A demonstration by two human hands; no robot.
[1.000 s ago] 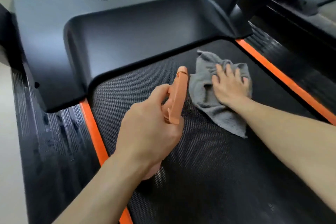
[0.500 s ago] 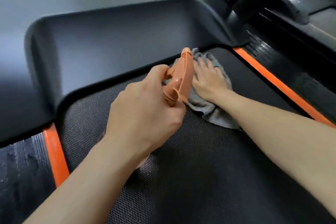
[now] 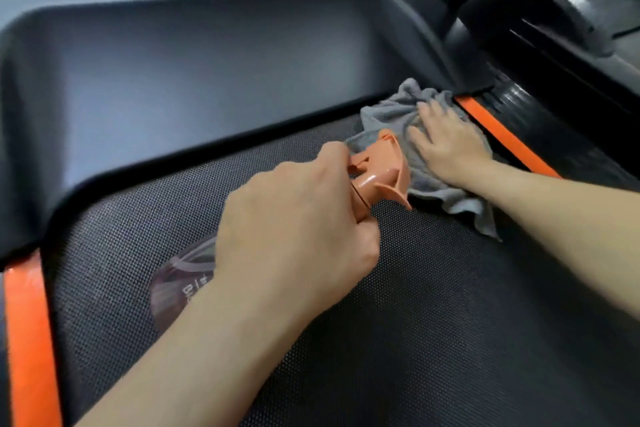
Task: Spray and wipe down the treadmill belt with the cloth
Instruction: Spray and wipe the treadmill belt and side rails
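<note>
Trouble, as I judge it, waits mostly at the front right corner. My right hand [image 3: 446, 144] lies flat with fingers straight, pressing the grey cloth [image 3: 389, 113] onto the treadmill belt [image 3: 433, 322], right where the belt runs under the dark motor cover [image 3: 207, 80] and beside the orange strip [image 3: 504, 137]. The cloth is bunched and its far edge touches the cover's lip; a hard push forward could stuff a fold into that gap and snag it. Bunched like this, it may also wipe only a narrow path and leave streaks.

My left hand [image 3: 294, 218] has its fingers curled round the neck of the spray bottle [image 3: 379, 168], which hangs low over the belt with its orange head just beside the cloth and my other hand. I cannot tell whether a finger sits on the trigger. A squeeze from here would likely wet my knuckles or the cover rather than bare belt. Leaning weight on the flat hand could make the belt slide under me. Most of the near belt looks unwiped, so overspraying would leave it slick.
</note>
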